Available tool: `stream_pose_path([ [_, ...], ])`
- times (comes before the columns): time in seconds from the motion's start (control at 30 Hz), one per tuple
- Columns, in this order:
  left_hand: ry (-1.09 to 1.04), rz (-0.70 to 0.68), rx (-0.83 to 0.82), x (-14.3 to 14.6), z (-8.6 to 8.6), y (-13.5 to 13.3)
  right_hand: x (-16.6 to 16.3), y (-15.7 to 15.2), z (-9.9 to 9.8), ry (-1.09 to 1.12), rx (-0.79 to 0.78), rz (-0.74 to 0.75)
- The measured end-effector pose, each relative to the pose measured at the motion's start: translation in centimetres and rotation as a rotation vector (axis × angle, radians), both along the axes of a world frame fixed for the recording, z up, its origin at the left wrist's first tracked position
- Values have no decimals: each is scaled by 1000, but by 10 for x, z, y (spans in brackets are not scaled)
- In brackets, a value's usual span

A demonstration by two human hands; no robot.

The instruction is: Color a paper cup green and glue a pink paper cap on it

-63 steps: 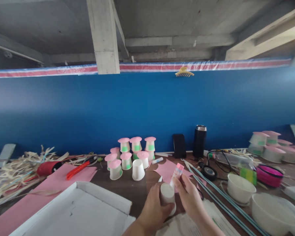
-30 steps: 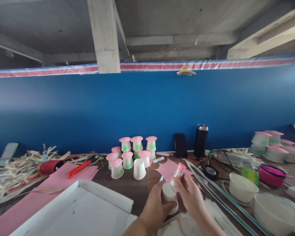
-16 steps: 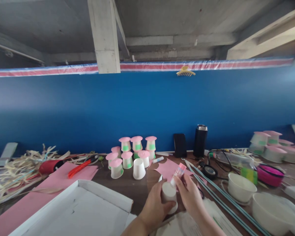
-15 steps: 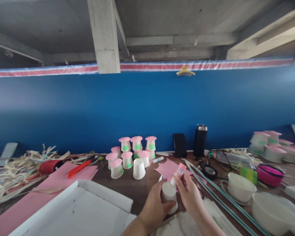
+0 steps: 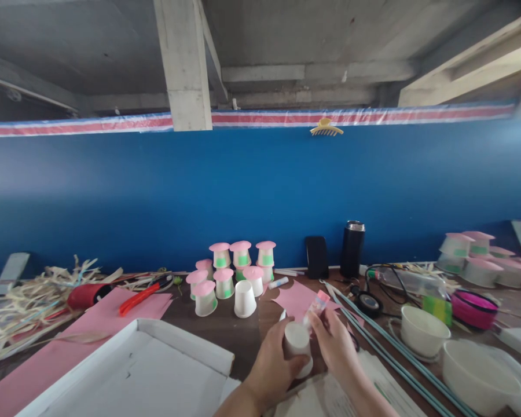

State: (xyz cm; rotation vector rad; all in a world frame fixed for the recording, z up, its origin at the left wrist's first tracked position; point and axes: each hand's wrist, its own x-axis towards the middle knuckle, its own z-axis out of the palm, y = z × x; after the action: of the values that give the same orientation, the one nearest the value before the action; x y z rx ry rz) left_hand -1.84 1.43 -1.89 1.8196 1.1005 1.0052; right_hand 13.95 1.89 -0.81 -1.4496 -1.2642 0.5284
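Observation:
My left hand point(image 5: 270, 366) is wrapped around a white paper cup point(image 5: 297, 343), which stands upside down. In my right hand point(image 5: 335, 336) a glue stick point(image 5: 318, 303) with a pink end is pinched, its lower tip close to the cup's raised base; whether it touches I cannot tell. Beyond my hands lies a cut piece of pink paper point(image 5: 296, 296). Another plain white cup point(image 5: 245, 300) stands upside down at the middle of the table. Beside it are several upturned cups point(image 5: 205, 302) topped with pink paper discs, many with green patches.
An open white box point(image 5: 156, 370) lies front left, by pink sheets point(image 5: 91, 333) and a red box cutter point(image 5: 139, 299). A black phone point(image 5: 316, 258) and a black flask point(image 5: 353, 250) stand at the blue partition. Blue-green rods point(image 5: 386, 341) and white bowls point(image 5: 424, 331) are at right.
Almost nothing differs. The glue stick in my right hand has shifted very slightly beside the cup's base, and the view has moved a touch. My left hand keeps its hold.

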Motion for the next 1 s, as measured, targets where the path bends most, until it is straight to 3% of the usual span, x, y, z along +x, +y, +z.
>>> stream_pose_path([
  [0.27, 5, -47, 42, -1, -7, 1, 2, 3, -4, 178, -11, -32],
  [0.63, 104, -10, 166, 1, -8, 1, -6, -6, 10, 620, -47, 95],
  [0.8, 143, 138, 132, 12, -6, -1, -9, -5, 10, 666, -37, 113],
  [1.0, 73, 162, 118, 11, -3, -2, -8, -3, 7, 624, 1, 170],
])
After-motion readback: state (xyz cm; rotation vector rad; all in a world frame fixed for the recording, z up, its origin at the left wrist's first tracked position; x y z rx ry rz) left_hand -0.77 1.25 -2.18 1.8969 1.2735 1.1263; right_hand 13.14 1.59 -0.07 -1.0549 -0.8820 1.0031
